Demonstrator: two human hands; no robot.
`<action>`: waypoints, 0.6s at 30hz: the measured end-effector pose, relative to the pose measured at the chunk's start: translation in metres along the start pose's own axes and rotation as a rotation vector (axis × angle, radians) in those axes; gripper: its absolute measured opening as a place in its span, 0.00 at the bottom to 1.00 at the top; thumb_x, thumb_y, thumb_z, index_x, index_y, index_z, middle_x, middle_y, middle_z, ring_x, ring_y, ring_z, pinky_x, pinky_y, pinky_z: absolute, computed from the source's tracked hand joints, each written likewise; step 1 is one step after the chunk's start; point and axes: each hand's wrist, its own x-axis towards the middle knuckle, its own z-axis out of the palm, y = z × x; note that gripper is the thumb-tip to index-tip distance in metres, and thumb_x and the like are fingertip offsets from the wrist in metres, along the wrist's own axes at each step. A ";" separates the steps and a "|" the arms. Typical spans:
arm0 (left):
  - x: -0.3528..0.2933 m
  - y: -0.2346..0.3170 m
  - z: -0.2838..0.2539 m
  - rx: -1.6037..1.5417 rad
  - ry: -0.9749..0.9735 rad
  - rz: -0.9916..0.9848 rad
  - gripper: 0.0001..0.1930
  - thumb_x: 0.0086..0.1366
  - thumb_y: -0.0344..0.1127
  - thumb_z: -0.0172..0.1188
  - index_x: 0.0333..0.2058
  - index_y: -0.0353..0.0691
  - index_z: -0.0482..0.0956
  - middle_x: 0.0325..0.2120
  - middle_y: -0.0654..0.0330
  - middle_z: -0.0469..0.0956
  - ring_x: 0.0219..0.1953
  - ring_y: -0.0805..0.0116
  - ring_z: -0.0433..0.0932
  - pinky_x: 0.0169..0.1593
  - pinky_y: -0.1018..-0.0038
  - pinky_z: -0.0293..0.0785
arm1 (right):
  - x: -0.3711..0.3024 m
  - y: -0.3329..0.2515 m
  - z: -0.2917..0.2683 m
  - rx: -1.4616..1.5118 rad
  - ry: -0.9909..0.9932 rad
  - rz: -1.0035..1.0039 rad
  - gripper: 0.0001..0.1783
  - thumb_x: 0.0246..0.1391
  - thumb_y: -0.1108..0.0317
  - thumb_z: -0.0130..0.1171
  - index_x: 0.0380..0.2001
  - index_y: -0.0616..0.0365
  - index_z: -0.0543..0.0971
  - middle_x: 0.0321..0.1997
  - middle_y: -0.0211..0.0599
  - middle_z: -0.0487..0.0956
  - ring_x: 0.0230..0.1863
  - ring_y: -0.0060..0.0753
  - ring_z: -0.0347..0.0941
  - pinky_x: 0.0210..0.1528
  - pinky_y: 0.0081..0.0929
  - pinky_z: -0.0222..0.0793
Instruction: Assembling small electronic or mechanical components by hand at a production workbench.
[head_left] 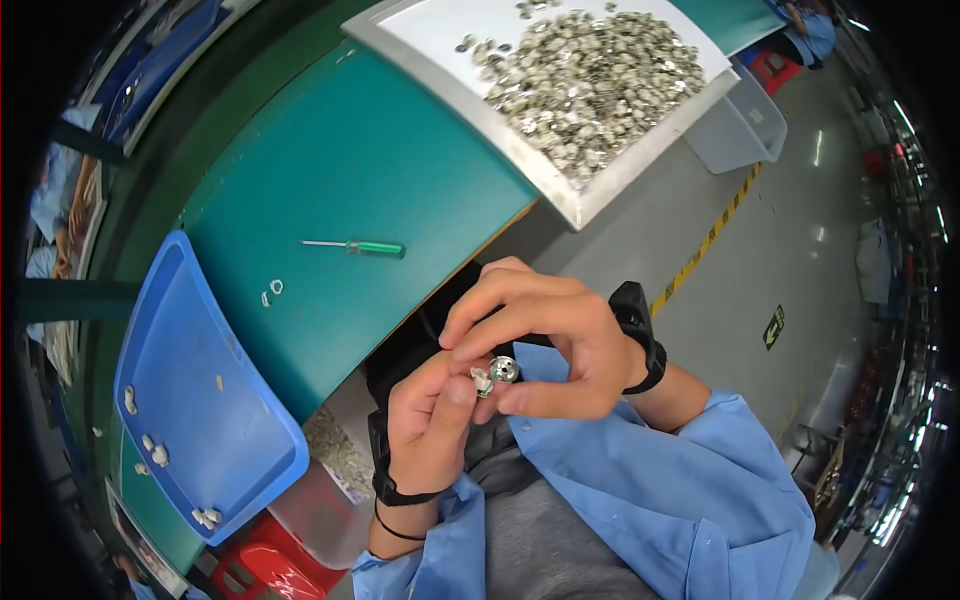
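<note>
My left hand is closed in a pinch on a small white part with a greenish edge. Right beside it is a round shiny metal cap with small holes, between the curled fingers and thumb of my right hand. The two pieces are touching or nearly so; I cannot tell whether they are joined. Both hands meet in front of my body, off the table's edge. On the green table lies a screwdriver with a green handle, and two small white rings are near it.
A metal-framed white tray heaped with small round metal parts stands at the far right. At left, a blue tray holds several small white pieces. A red stool and a grey bin stand by the table.
</note>
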 end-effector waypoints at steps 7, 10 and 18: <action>-0.008 -0.009 -0.018 0.059 0.053 0.045 0.19 0.74 0.42 0.53 0.46 0.27 0.75 0.36 0.58 0.78 0.31 0.77 0.71 0.35 0.81 0.67 | -0.001 0.021 0.018 -0.029 0.025 0.020 0.14 0.43 0.72 0.66 0.37 0.61 0.81 0.43 0.47 0.81 0.39 0.37 0.78 0.49 0.37 0.61; -0.006 -0.005 -0.016 0.090 0.082 -0.009 0.22 0.72 0.47 0.55 0.44 0.28 0.75 0.35 0.59 0.75 0.31 0.77 0.69 0.33 0.80 0.65 | -0.003 0.027 0.016 -0.028 0.033 0.041 0.11 0.43 0.74 0.65 0.34 0.60 0.81 0.42 0.46 0.82 0.39 0.36 0.78 0.49 0.38 0.60; 0.006 -0.013 -0.028 0.247 0.056 0.049 0.15 0.72 0.38 0.57 0.42 0.27 0.77 0.31 0.56 0.79 0.31 0.75 0.75 0.35 0.79 0.70 | 0.002 0.030 0.002 -0.057 -0.044 0.126 0.09 0.43 0.76 0.64 0.32 0.59 0.83 0.42 0.40 0.83 0.38 0.34 0.78 0.53 0.40 0.60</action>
